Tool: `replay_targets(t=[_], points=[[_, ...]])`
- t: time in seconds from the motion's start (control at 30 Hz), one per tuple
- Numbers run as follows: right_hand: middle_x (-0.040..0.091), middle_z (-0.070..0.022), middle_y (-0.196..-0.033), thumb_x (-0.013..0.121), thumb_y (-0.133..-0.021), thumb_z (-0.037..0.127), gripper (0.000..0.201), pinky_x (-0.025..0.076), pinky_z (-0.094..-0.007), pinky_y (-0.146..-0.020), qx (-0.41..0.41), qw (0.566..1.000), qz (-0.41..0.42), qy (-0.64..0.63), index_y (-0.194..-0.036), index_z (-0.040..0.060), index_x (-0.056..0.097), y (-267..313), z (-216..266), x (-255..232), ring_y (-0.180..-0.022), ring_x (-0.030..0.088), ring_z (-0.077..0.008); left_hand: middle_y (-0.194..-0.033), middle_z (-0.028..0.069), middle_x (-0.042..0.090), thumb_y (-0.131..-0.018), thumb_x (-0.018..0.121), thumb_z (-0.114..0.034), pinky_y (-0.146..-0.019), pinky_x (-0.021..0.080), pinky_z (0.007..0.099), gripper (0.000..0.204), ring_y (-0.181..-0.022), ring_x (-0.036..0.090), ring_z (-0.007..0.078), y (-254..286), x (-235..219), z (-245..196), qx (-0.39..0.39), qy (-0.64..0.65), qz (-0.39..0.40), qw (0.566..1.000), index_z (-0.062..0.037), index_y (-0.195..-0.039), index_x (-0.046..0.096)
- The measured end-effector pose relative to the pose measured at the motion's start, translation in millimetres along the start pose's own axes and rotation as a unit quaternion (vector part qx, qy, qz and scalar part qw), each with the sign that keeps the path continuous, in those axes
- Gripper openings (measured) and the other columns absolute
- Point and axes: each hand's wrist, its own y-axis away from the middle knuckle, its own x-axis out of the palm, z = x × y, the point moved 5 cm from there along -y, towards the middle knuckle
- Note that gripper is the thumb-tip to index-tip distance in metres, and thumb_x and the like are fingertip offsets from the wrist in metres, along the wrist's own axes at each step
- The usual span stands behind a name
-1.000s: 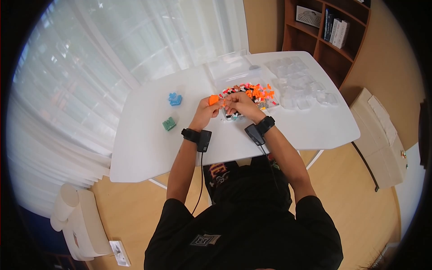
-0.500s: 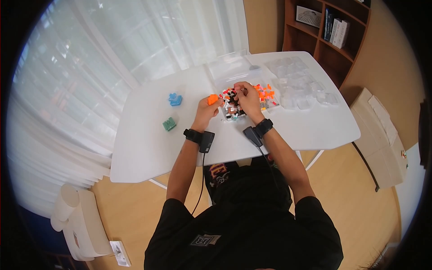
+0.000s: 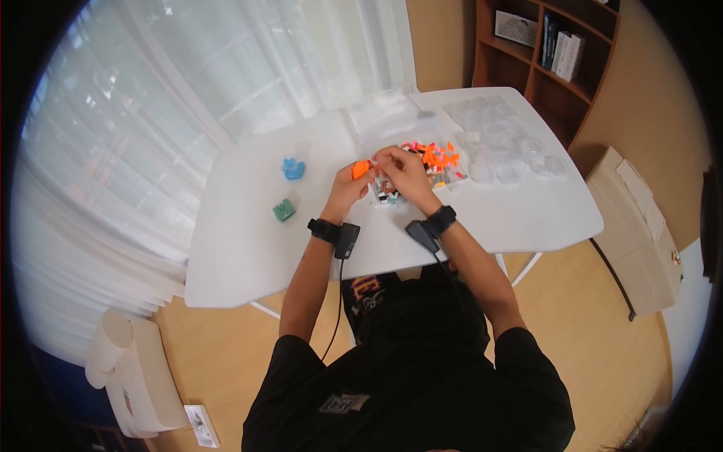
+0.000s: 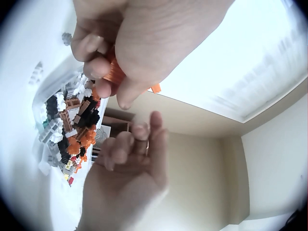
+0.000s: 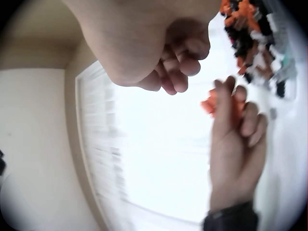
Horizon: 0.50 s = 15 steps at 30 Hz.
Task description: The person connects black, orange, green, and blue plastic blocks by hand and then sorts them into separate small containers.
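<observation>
On the left, a green piece (image 3: 284, 210) sits apart from the loose bricks (image 3: 438, 158), likely kept from mixing. My left hand (image 3: 347, 190) grips an orange block (image 3: 361, 168) beside those bricks, seemingly held ready for my right hand (image 3: 407, 178), which curls; whether it pinches anything, I can't tell. The white table (image 3: 241, 248) spans beneath; far left hangs a curtain (image 3: 181, 90), far right stands a bookcase (image 3: 501, 77).

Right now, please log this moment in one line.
left hand: holds orange block; right hand: beside it, grip unclear; bricks: heaped nearby
</observation>
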Motion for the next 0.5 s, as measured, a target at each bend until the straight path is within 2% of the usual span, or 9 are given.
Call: replay_targets(t=[0.1,0.2,0.23,0.27,0.3,0.37,0.4,0.47,0.5], points=[[0.065,-0.003,-0.073,0.056,-0.093,0.013,0.017,0.042,-0.0218,-0.054,0.033,0.976,0.129,-0.172,-0.089,-0.0008,0.065,23,89,13,-0.056,0.053,-0.0077,-0.07,-0.0033,0.054,-0.089,0.064,-0.018,-0.045,0.032,0.0184,0.016,-0.051,0.041,0.0027,-3,-8,10,0.021,0.037,-0.008,0.999,-0.0034,-0.094,0.061],[0.066,-0.0069,-0.078,0.056,-0.086,0.005,0.011,0.043,-0.0267,-0.053,-0.175,0.955,0.217,-0.106,-0.087,0.0036,0.068,60,208,20,-0.061,0.06,-0.0164,-0.069,-0.0047,0.052,-0.089,0.064,-0.019,-0.046,0.032,0.018,0.015,-0.053,0.041,0.0018,-3,-5,6,-0.018,-0.03,-0.04,0.999,-0.0049,-0.092,0.062],[0.066,-0.0068,-0.079,0.056,-0.085,0.007,0.012,0.044,-0.0289,-0.053,-0.261,0.924,0.223,-0.169,-0.087,0.005,0.068,78,229,29,-0.062,0.06,-0.0201,-0.069,-0.0051,0.052,-0.088,0.065,-0.02,-0.047,0.032,0.018,0.015,-0.054,0.04,0.0012,-7,-9,14,0.021,-0.016,-0.02,0.999,-0.0061,-0.091,0.063],[0.064,-0.0054,-0.074,0.057,-0.085,0.01,0.013,0.043,-0.029,-0.052,-0.306,0.889,0.338,-0.04,-0.089,0.0075,0.069,93,263,28,-0.059,0.056,-0.0203,-0.069,-0.005,0.053,-0.087,0.066,-0.021,-0.047,0.032,0.0178,0.016,-0.054,0.04,0.001,-2,-5,5,0.024,-0.018,-0.042,0.999,-0.0056,-0.09,0.063],[0.062,-0.0036,-0.076,0.055,-0.087,0.012,0.014,0.041,-0.0287,-0.049,-0.38,0.869,0.263,-0.178,-0.083,0.0104,0.068,103,284,22,-0.057,0.053,-0.0184,-0.073,-0.0022,0.056,-0.09,0.065,-0.023,-0.047,0.031,0.0188,0.019,-0.053,0.041,0.0019,-6,-8,9,0.029,-0.026,-0.031,0.999,-0.0043,-0.091,0.062],[0.062,-0.0047,-0.086,0.055,-0.087,0.013,0.013,0.039,-0.0283,-0.048,-0.426,0.819,0.304,-0.235,-0.079,0.009,0.065,121,302,18,-0.058,0.054,-0.017,-0.07,-0.0026,0.053,-0.091,0.064,-0.028,-0.046,0.028,0.0189,0.024,-0.052,0.039,0.0019,-4,-6,4,-0.002,-0.049,-0.045,0.998,-0.0039,-0.091,0.062],[0.062,-0.0047,-0.086,0.055,-0.087,0.013,0.013,0.039,-0.0283,-0.048,-0.413,0.825,0.305,-0.236,-0.079,0.009,0.065,125,304,17,-0.058,0.054,-0.017,-0.07,-0.0028,0.053,-0.091,0.063,-0.029,-0.046,0.027,0.019,0.026,-0.052,0.038,0.0018,-2,-3,0,-0.001,-0.048,-0.037,0.998,-0.003,-0.092,0.062],[0.061,-0.0032,-0.084,0.06,-0.09,0.011,0.01,0.041,-0.0262,-0.048,-0.438,0.817,0.238,-0.29,-0.094,0.0057,0.068,133,310,13,-0.058,0.05,-0.0112,-0.07,-0.0032,0.052,-0.091,0.063,-0.028,-0.045,0.025,0.0188,0.025,-0.051,0.037,0.0019,-1,0,-3,0.002,-0.039,-0.035,0.999,-0.0024,-0.094,0.062],[0.059,-0.0002,-0.077,0.062,-0.089,0.014,0.011,0.033,-0.0212,-0.042,-0.453,0.828,0.064,-0.322,-0.094,0.007,0.07,130,309,18,-0.052,0.047,-0.0084,-0.07,-0.0032,0.052,-0.091,0.063,-0.028,-0.045,0.025,0.0188,0.025,-0.051,0.037,0.0019,1,1,-6,-0.003,-0.036,-0.041,0.999,-0.0024,-0.094,0.062]])
